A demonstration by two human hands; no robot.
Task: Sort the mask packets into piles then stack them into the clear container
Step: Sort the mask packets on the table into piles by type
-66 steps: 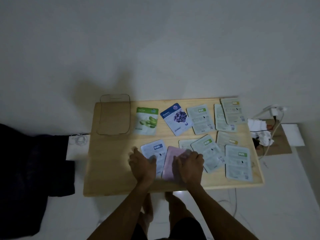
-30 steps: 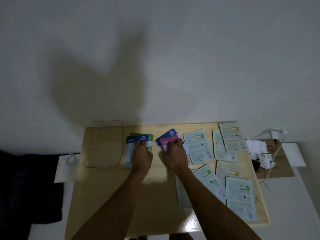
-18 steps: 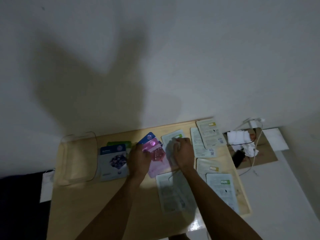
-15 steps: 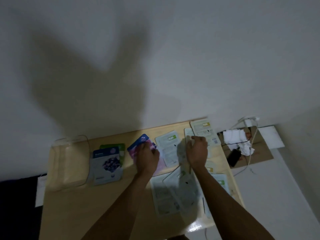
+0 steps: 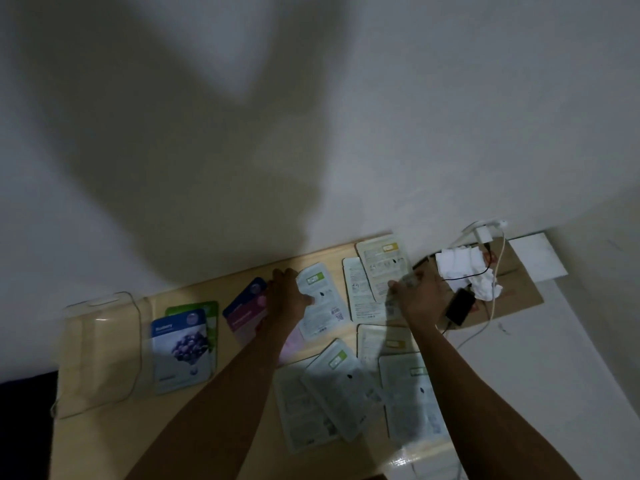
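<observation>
Nearest me, toward the table's (image 5: pixel 114 441) near right corner, three white mask packets (image 5: pixel 341 389) lie face down and overlapping, with a yellow-tagged one (image 5: pixel 382 342) just beyond them. Mid-table, my left hand (image 5: pixel 285 297) rests flat, fingers spread, across a pink-and-blue pile (image 5: pixel 247 311) and the left edge of a green-tagged white packet (image 5: pixel 320 301), while my right hand (image 5: pixel 420 296) pinches a blurred packet (image 5: pixel 401 291) at the right edge. Toward the far left corner, the blueberry packet (image 5: pixel 181 348) lies on a green one (image 5: pixel 207 311) beside the empty clear container (image 5: pixel 98 351); two more white packets (image 5: pixel 375 271) overlap at the far right edge.
</observation>
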